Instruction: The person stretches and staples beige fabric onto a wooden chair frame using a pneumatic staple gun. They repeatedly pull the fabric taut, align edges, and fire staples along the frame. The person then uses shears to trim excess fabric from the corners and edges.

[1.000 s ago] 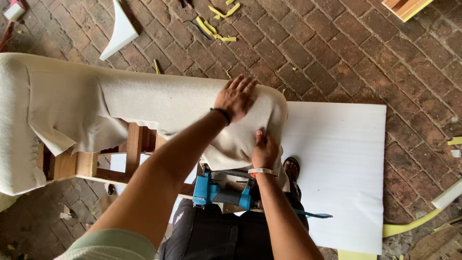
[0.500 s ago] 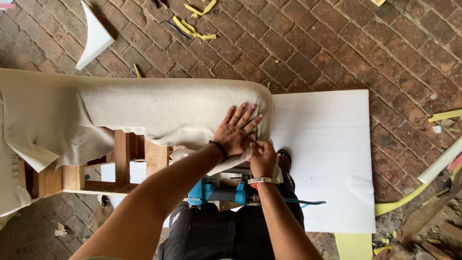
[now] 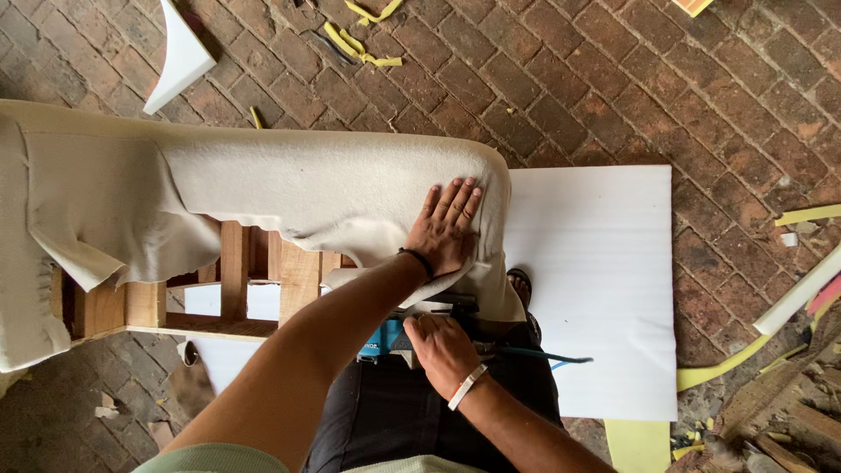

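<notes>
Left hand [image 3: 445, 229] spread flat on the cream fabric [image 3: 289, 188], pressing it down near the end of the wooden frame [image 3: 235, 285], grip wide. Right hand [image 3: 442, 347] just below that frame end, grip closed round a blue tool [image 3: 385, 340] with a hose. White foam sheet [image 3: 596, 280] on the brick floor [image 3: 613, 88] beside the frame.

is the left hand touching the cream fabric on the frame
Touching. The head view shows the left hand pressed flat, fingers spread, on the cream fabric.
</notes>
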### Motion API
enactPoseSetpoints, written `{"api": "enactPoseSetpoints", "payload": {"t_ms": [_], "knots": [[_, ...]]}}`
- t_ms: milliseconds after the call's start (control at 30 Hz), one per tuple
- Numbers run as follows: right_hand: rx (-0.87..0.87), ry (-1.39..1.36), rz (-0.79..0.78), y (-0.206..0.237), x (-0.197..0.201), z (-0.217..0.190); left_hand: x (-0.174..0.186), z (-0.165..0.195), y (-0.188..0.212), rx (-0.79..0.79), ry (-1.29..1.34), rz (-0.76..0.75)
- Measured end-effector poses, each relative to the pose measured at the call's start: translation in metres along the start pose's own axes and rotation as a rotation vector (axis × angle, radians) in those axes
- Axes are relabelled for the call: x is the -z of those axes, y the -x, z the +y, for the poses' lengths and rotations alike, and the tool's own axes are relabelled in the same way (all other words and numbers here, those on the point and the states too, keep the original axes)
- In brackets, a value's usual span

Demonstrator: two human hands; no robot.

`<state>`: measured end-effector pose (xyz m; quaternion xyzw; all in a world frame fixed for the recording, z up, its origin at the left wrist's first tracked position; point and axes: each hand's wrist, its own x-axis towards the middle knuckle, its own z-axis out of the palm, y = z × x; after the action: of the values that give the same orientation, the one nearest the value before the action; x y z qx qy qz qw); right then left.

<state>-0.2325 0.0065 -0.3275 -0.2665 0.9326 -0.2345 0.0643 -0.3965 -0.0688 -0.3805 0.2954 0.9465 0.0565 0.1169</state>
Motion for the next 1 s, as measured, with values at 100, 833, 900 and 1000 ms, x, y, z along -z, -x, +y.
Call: {"api": "enactPoseSetpoints", "payload": {"t_ms": [100,833,900,1000], "knots": [[-0.132,-0.027,-0.472,0.003,0.024,0.011,-0.003,-0.001,0.003,0.022,0.035,0.017],[-0.869,-0.709,0.034,0.010,0.103,0.139,-0.010,0.049,0.069,0.169,0.207,-0.103],[-0.863,-0.625,0.091,0.002,0.099,0.134,-0.015,0.048,0.068,0.166,0.205,0.052],[-1.077,-0.611,0.252,-0.016,0.095,0.128,-0.020,0.043,0.067,0.204,0.370,0.354]]}}
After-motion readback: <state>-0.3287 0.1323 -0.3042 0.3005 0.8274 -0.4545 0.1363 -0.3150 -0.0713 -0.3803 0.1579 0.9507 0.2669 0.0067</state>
